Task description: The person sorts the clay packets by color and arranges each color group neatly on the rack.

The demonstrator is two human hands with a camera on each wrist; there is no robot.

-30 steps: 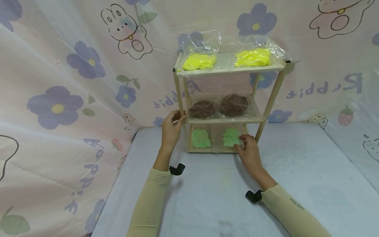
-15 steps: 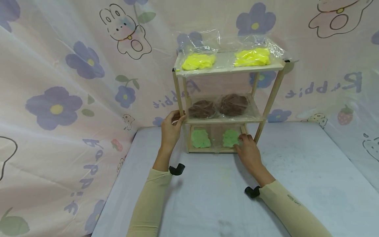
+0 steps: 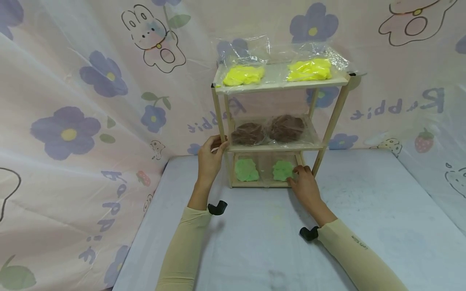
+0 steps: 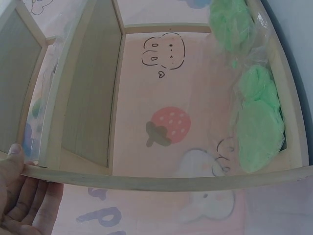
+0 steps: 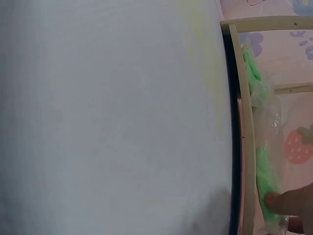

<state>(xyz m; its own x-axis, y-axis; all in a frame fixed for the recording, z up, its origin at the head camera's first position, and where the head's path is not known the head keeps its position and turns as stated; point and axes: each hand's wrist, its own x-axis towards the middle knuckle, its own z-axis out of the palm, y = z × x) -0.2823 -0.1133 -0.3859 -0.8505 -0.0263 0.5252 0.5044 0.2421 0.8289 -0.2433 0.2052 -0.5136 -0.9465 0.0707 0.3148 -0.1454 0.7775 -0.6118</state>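
A small three-tier wooden shelf rack (image 3: 336, 111) stands at the back of the table. My left hand (image 3: 210, 159) grips its front left post at the middle tier, thumb in front and fingers behind. On the bottom tier, two clear plastic bags hold flattened, clay-like green lumps, a left one (image 3: 246, 169) and a right one (image 3: 282, 170). My right hand (image 3: 306, 188) pinches the right bag at its outer edge. In the right wrist view, the thumb (image 5: 288, 199) presses on the green lump, while the other fingers are mostly hidden.
Two bagged brown lumps (image 3: 287, 128) lie on the middle tier, close above the right hand. Bagged bright yellow lumps (image 3: 309, 69) rest on the top tier. A printed curtain (image 3: 91, 182) hangs behind and to the left of the white-covered table (image 3: 255, 234).
My right hand and forearm have shifted slightly left, and the right green bag has moved a little left with them. The left hand keeps its grip on the post.
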